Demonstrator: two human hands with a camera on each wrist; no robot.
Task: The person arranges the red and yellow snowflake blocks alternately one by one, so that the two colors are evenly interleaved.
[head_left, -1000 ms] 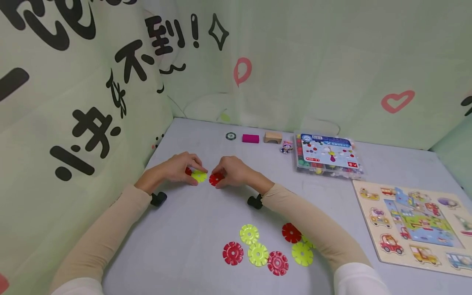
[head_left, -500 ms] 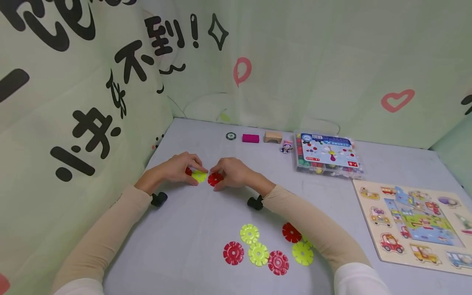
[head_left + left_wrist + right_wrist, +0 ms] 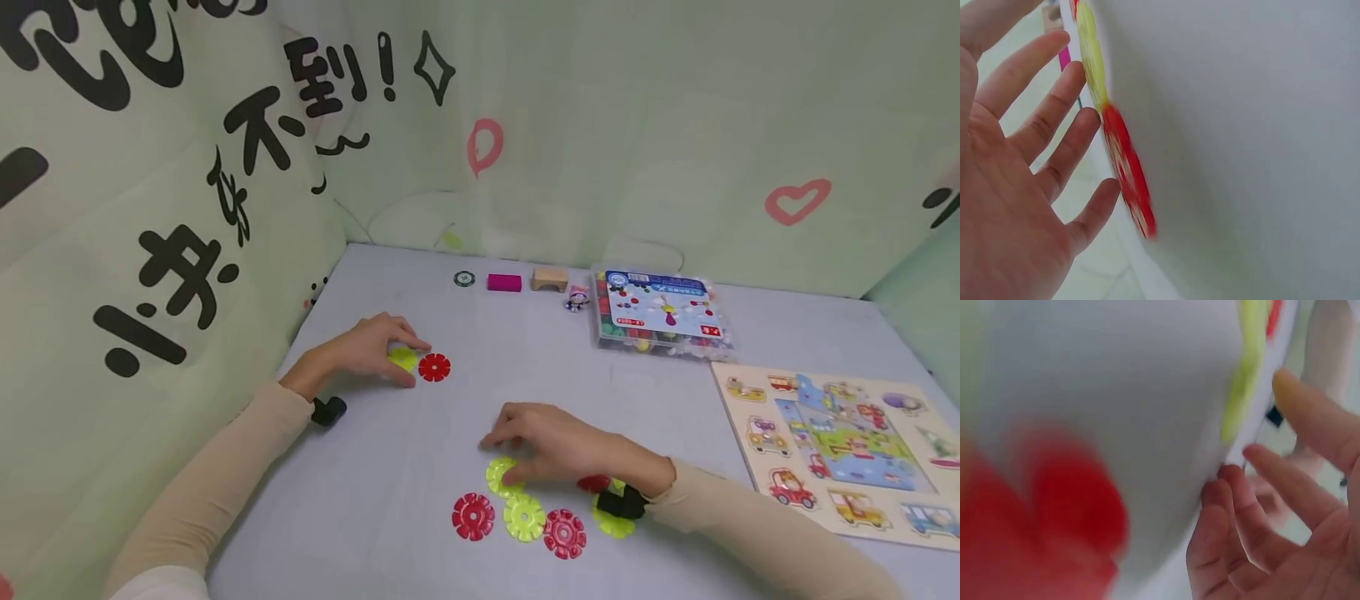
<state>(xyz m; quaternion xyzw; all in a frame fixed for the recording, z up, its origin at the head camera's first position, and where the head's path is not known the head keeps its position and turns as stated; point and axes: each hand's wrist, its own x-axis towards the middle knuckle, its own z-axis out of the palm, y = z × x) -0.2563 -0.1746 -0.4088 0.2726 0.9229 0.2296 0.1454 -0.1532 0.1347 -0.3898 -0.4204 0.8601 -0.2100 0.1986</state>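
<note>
In the head view my left hand curves around a yellow-green notched plastic disc, with a red notched disc beside it near the fingertips. From the left wrist, the fingers look spread, tips right at the edge of the joined red disc and yellow-green disc; part of another red disc shows beyond. My right hand is over the loose discs, its thumb overlapping a yellow-green disc and nothing held. Close by lie another yellow-green disc, a red disc and a darker red disc.
Under the right wrist, a red disc and a yellow-green disc are partly hidden. A clear bead box, small figurine, wooden block, magenta block and round chip line the back. A puzzle board lies right.
My right hand has let go of the red disc beside the left hand and moved toward the front right, over the loose discs. My left hand stays by the row, its fingers spread wider.
</note>
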